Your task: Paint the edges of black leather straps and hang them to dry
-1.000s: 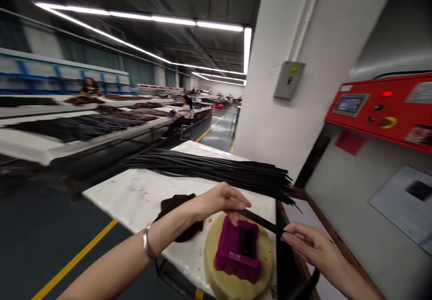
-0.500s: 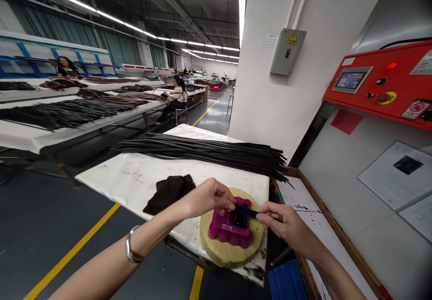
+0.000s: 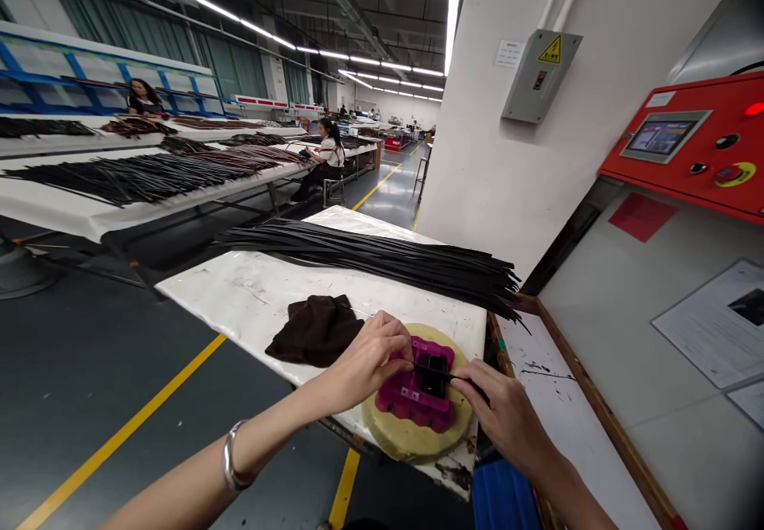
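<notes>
Strap (image 3: pixel 440 372): thin, flat, black, leather-like, lying across the top of the block (image 3: pixel 411 396), over its dark rectangular slot.
Block: magenta, moulded, scalloped lower edge, sitting on a round tan pad (image 3: pixel 418 441) that looks like foam, at the desk (image 3: pixel 251 303) corner.
Left hand (image 3: pixel 370 355): thumb and fingers pinched together on the strap's left end at the block's rim. Metal bangle (image 3: pixel 230 460) on the wrist.
Right hand (image 3: pixel 501 415): thumb and forefinger clamped on the strap just right of the block.
Desk top is white glossy sheet, scuffed and ink-stained.
Crumpled brown cloth (image 3: pixel 316 329) lies just left of the pad.
Behind it, a long bundle (image 3: pixel 382 255) of black strips with pointed ends fanning past the right edge.
</notes>
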### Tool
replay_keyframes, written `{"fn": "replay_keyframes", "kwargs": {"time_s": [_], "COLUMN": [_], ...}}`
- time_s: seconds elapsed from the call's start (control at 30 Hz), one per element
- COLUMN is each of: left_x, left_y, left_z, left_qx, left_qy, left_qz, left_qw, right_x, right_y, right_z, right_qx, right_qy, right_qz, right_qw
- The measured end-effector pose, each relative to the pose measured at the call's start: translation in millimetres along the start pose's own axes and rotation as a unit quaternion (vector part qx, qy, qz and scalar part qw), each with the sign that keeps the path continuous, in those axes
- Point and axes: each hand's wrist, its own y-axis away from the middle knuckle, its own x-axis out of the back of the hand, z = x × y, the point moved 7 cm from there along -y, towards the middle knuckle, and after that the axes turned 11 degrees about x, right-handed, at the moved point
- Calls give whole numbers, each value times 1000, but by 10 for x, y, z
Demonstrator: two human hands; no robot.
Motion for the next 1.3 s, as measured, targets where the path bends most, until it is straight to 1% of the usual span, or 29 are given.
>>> {"fn": "replay_keyframes", "kwargs": {"time_s": [0.23, 0.37, 0.47, 0.63, 0.73, 0.8, 0.93, 1.07, 1.17, 1.3], "left_x": [-36, -77, -50, 15, 6, -16, -88, -157, -185, -180], "left_y": [-13, -39, -48, -26, -18, -28, -76, -149, -205, -248], "left_z": [2, 57, 88, 55, 33, 40, 143, 289, 376, 425], "left_qx": [-14, -31, -30, -16, -18, -22, -51, -78, -96, -115], "left_qy": [-12, -12, -6, -27, -34, -35, -33, -42, -55, -59], "left_qz": [5, -1, -7, -4, -7, -10, -28, -47, -56, -56], "left_qw": [1000, 999, 999, 1000, 999, 999, 998, 995, 992, 990], "right_x": [1, 66, 98, 20, -27, -21, 86, 262, 413, 614], "right_y": [31, 88, 93, 37, 39, 69, 161, 198, 132, -67], "right_z": [-15, 15, 2, -24, -3, 19, 65, 80, 34, -106], "right_qx": [12, -4, -11, -3, 4, 1, -15, -14, 9, 49], "right_qy": [23, 35, 33, 27, 27, 28, 28, 52, 107, 204], "right_qz": [8, 1, 5, 12, 16, 15, -3, -47, -87, -131], "right_qw": [1000, 999, 999, 1000, 1000, 999, 999, 997, 990, 969]}}
